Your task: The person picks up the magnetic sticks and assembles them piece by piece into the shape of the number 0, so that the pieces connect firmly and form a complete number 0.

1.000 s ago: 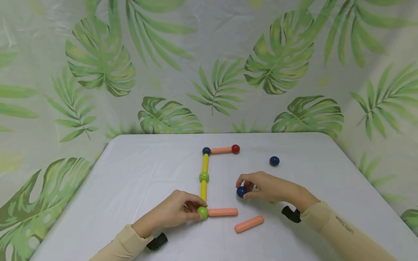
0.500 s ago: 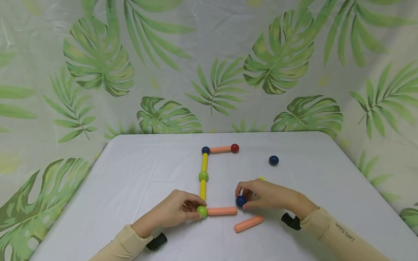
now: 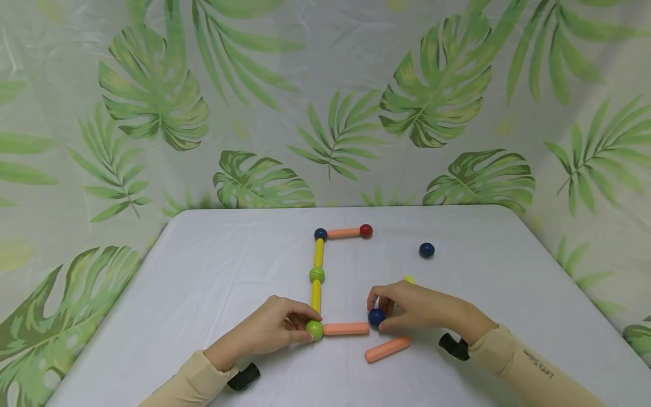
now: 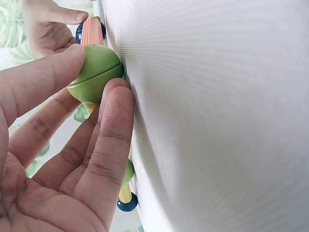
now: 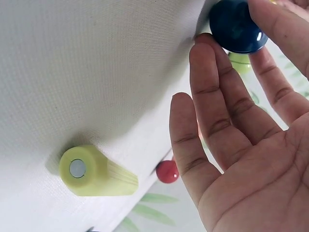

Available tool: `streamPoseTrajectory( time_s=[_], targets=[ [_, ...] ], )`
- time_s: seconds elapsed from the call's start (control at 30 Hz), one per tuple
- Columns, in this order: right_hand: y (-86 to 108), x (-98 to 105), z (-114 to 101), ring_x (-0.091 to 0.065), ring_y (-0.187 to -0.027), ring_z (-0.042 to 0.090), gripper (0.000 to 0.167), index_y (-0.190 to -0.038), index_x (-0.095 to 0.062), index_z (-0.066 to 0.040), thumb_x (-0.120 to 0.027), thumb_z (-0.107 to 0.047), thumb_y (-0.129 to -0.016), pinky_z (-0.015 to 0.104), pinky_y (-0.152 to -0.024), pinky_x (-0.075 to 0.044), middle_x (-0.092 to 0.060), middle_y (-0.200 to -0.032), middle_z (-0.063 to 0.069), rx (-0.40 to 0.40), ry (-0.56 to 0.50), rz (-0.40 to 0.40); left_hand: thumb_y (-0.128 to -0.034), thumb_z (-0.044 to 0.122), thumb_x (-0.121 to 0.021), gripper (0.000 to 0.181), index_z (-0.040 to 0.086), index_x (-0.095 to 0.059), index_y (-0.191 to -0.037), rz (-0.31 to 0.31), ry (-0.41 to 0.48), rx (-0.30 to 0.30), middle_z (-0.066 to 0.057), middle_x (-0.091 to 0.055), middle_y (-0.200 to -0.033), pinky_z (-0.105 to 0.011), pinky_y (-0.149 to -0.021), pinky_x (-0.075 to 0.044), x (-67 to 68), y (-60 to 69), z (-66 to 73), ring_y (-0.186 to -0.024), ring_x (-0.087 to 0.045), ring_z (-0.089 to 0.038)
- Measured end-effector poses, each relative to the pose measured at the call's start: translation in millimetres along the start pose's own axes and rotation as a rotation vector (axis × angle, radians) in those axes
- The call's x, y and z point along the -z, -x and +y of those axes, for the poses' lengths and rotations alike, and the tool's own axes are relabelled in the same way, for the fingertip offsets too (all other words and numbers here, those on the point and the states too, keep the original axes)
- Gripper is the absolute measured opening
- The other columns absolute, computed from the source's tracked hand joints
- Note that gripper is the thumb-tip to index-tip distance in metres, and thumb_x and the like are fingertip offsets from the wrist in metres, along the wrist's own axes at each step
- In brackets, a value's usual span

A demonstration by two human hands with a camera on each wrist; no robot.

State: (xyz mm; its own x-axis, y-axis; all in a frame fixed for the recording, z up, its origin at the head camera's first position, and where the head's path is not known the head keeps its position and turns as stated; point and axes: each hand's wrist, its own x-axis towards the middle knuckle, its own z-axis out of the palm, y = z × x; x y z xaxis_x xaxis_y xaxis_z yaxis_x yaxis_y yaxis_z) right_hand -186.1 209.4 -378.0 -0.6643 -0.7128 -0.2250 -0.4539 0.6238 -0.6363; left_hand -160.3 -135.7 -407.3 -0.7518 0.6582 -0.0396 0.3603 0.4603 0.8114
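The left hand pinches a green ball at the near corner of a joined shape; in the left wrist view, thumb and fingers hold that green ball. A salmon rod extends right from it, and a yellow rod runs away to another green ball. The right hand pinches a dark blue ball just right of the salmon rod's end; whether they touch is unclear. In the right wrist view, thumb and fingers grip the blue ball.
A loose salmon rod lies nearest. Beyond the right hand is a blue ball; a yellow-green rod lies beside that hand. A far blue ball, salmon rod and red ball top the shape.
The right hand has moved toward the near side with its blue ball, to beside the salmon rod's end, uncovering a bit of the yellow-green rod. The left hand holds its place.
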Motion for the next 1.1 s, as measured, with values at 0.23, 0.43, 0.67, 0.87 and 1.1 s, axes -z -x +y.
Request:
streamPoseTrajectory(
  time_s=[0.23,0.43,0.67,0.87,1.1],
  targets=[
    [-0.5,-1.8,1.0,-0.063,-0.092,0.001,0.023,-0.115,-0.067,-0.025,-0.082,-0.025,-0.097,0.026,-0.086,-0.056,-0.070,-0.101,-0.011,0.013,-0.009,-0.002,-0.0929,0.012,-0.085,0.027,0.011,-0.081,-0.120,0.002,-0.001,0.001,0.004,-0.078,-0.100,-0.019,-0.076,-0.059,0.1,0.7,0.6,-0.083,-0.066,0.001],
    [-0.8,-2.5,0.9,-0.064,-0.092,0.001,0.024,-0.115,-0.067,-0.024,-0.082,-0.025,-0.097,0.026,-0.086,-0.057,-0.071,-0.100,-0.011,0.016,-0.029,-0.007,-0.0930,0.012,-0.085,0.027,0.010,-0.081,-0.120,0.003,0.003,0.004,0.003,-0.079,-0.102,-0.019,-0.076,-0.059,0.9,1.6,1.0,-0.084,-0.067,0.000],
    [0.5,-1.7,-1.5,-0.064,-0.092,0.002,0.024,-0.115,-0.067,-0.021,-0.082,-0.026,-0.097,0.027,-0.085,-0.056,-0.071,-0.100,-0.009,0.040,-0.025,-0.005,-0.0924,0.011,-0.086,0.029,0.009,-0.080,-0.121,0.009,0.000,0.007,0.004,-0.078,-0.099,-0.019,-0.076,-0.059,1.1,1.3,-0.4,-0.083,-0.067,0.000],
    [0.1,-2.3,-0.5,-0.064,-0.091,0.001,0.025,-0.114,-0.066,-0.022,-0.083,-0.026,-0.097,0.026,-0.085,-0.057,-0.072,-0.100,-0.009,0.044,-0.017,-0.004,-0.0924,0.012,-0.086,0.029,0.009,-0.080,-0.121,0.009,0.007,0.013,0.004,-0.078,-0.098,-0.019,-0.076,-0.059,2.0,0.8,-1.3,-0.084,-0.068,-0.001],
    [0.8,-3.8,2.9,-0.065,-0.089,0.000,0.024,-0.114,-0.066,-0.024,-0.083,-0.025,-0.096,0.025,-0.084,-0.056,-0.072,-0.098,-0.010,0.044,-0.029,0.002,-0.0924,0.011,-0.086,0.029,0.009,-0.080,-0.121,0.008,0.016,0.013,0.003,-0.078,-0.099,-0.019,-0.077,-0.060,3.3,0.2,-1.8,-0.085,-0.068,-0.001]
  ],
)
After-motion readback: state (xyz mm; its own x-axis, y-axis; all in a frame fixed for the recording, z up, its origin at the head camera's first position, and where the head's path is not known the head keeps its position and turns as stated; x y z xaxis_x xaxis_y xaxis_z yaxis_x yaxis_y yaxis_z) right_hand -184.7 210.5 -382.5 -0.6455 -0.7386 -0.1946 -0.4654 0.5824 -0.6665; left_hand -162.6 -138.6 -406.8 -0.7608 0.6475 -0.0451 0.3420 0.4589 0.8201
